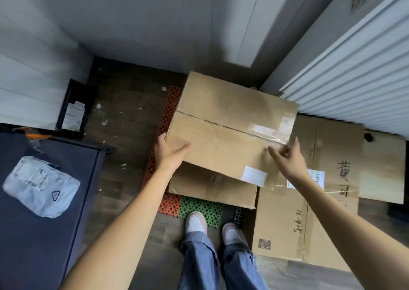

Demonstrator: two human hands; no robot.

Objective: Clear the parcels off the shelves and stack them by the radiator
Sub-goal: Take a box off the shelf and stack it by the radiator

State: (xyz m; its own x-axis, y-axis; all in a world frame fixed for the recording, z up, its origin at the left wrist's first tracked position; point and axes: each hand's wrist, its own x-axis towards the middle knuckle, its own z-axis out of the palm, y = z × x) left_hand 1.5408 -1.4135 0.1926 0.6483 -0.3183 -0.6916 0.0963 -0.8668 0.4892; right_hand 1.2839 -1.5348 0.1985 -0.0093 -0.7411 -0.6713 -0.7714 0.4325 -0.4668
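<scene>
A large taped cardboard box (230,126) lies tilted on top of other boxes beside the white radiator (354,86). My left hand (170,150) grips its near left corner, thumb on top. My right hand (287,157) rests on its right edge with fingers spread over the tape. Beneath it lies a smaller cardboard box (210,188). To the right a big flat box with handwriting (309,219) lies on the floor. A grey plastic mailer parcel (42,185) lies on the dark shelf top (44,234) at left.
Orange and green perforated mats (199,210) lie under the boxes. A black box with a label (73,110) leans against the left wall. My feet (214,227) stand just short of the stack. A further cardboard box (382,170) sits at far right.
</scene>
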